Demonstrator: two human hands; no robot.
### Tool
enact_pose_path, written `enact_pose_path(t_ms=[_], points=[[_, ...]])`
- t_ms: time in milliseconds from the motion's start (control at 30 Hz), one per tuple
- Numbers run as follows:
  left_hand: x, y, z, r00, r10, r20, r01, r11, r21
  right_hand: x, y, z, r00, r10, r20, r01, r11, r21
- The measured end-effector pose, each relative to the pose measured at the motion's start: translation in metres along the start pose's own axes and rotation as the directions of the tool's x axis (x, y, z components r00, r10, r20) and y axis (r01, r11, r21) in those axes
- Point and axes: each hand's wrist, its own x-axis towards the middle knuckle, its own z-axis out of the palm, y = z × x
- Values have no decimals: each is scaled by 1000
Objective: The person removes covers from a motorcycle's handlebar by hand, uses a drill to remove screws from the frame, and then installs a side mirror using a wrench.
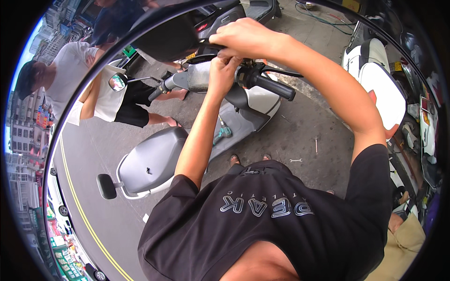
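Observation:
A white and grey scooter stands before me, with its handlebar (269, 86) and black rubber grip on the right side. Above the front of the handlebar is a large dark panel (166, 35). At its right edge my right hand (243, 40) is closed, with its fingers curled around a small dark part. Just below, my left hand (222, 75) pinches close to the same spot, its fingertips nearly touching the right hand. What lies between the fingers is hidden. The scooter's grey seat (157, 154) and a teal power tool (222, 133) on the footboard are nearer to me.
Left of the scooter stands a person in a white shirt (75, 70), arms folded. A round mirror (117, 82) sticks out that way. Wrenches (296, 160) lie on the pavement at the right. Further right is a parked white scooter (382, 89). Beige clothing (403, 248) shows at lower right.

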Motion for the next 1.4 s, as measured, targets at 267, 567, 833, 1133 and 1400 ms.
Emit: enact_pose_path(t_ms=[267,567,833,1133,1400], points=[[4,10,10,990,-140,15,138,946,-294,29,16,25,954,241,175,-259,962,85],[40,16,-10,923,-242,298,251,968,8,-2,30,20,695,678,238,-711,602,362],[74,19,-20,782,-54,621,-191,928,321,-48,12,23,564,820,94,-539,280,794],[58,28,-31,759,206,618,-437,864,249,-75,-11,14,832,498,-243,-236,715,658],[11,13,-19,981,-62,182,70,997,-37,-42,9,-1,988,49,-148,37,850,526]])
